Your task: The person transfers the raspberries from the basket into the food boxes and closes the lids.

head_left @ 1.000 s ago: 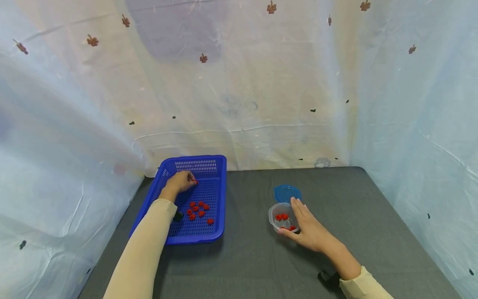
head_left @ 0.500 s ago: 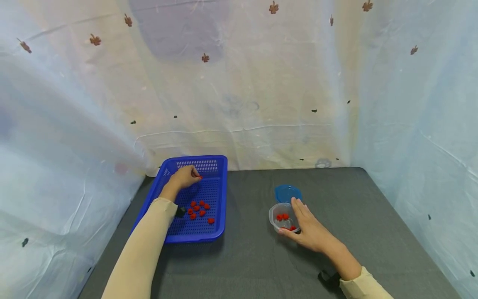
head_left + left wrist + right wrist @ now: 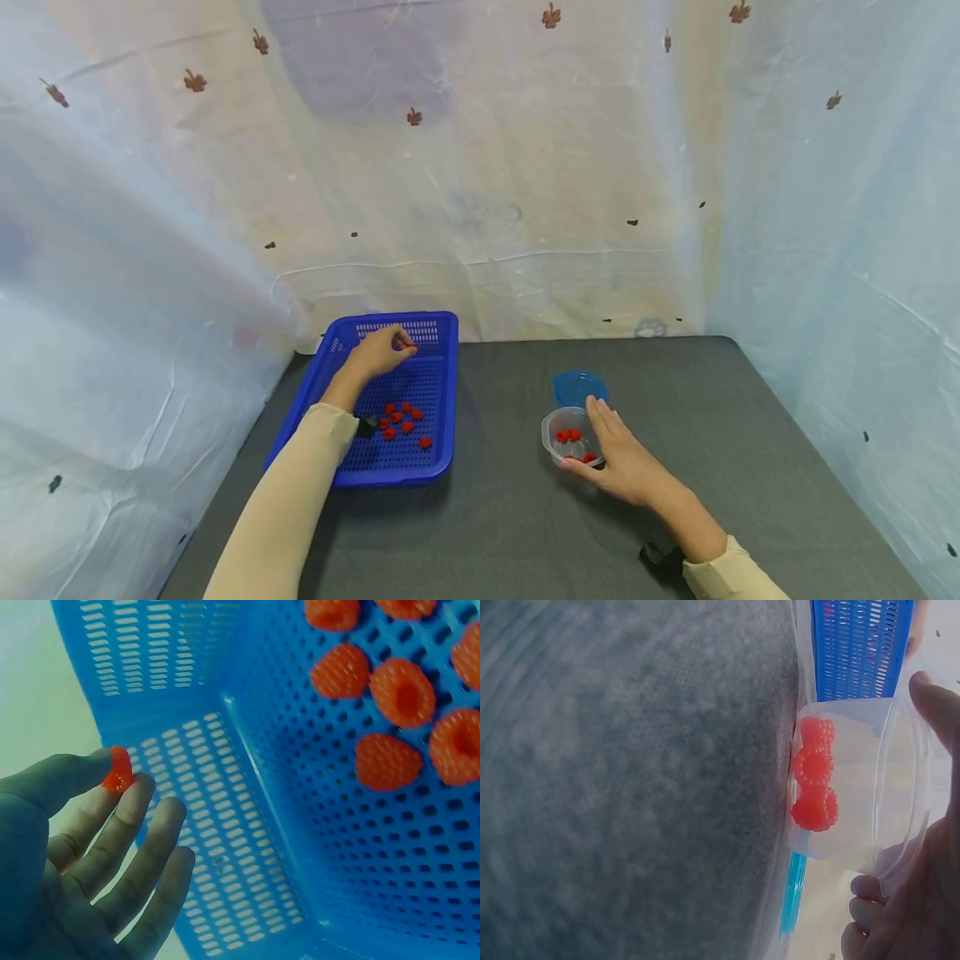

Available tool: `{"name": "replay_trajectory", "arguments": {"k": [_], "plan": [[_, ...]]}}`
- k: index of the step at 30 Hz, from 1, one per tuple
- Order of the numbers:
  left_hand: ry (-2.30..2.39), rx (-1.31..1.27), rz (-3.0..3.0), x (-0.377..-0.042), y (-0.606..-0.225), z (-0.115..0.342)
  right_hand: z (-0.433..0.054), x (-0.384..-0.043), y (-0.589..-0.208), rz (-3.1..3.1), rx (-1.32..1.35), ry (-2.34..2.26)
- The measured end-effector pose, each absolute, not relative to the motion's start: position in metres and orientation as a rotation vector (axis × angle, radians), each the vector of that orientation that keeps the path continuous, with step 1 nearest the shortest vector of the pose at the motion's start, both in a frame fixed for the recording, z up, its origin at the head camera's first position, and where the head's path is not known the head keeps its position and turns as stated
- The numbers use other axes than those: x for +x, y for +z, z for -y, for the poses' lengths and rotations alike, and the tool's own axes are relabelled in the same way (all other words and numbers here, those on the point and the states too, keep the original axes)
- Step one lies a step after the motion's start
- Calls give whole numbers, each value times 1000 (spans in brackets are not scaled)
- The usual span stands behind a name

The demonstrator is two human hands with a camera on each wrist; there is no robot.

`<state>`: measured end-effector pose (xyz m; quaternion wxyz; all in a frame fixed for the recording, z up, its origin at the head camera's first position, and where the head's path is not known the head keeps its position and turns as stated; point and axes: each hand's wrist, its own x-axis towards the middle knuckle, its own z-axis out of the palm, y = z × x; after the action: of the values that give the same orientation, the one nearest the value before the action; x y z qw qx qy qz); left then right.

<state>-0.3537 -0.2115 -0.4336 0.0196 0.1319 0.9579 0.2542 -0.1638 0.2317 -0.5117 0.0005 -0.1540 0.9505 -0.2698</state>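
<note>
Raspberry (image 3: pixel 118 769), single, red: pinched between the thumb and a fingertip of my left hand (image 3: pixel 378 350), the remaining fingers loosely extended; it is at the far end of the blue basket (image 3: pixel 390 480), by the far wall, its exact height not determinable. On the perforated basket floor, nearer me, other raspberries (image 3: pixel 397 417) lie in a loose cluster, one sitting slightly apart toward the right side. My right hand (image 3: pixel 622 458) holds the clear container (image 3: pixel 855 765), thumb on one side of the rim and fingers round the other. It stands upright on the grey tabletop (image 3: pixel 487 533), well to the right of the basket, with several red berries (image 3: pixel 814 766) on its bottom. Just beyond it, the blue lid (image 3: pixel 580 387) lies flat; whether the two touch I cannot tell.
</note>
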Motion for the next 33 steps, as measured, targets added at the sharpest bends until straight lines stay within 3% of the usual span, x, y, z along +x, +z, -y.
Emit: {"name": "replay_trajectory", "arguments": {"k": [33], "plan": [[822, 805, -2923, -298, -404, 120, -231, -164, -511, -2979, -490, -849]]}}
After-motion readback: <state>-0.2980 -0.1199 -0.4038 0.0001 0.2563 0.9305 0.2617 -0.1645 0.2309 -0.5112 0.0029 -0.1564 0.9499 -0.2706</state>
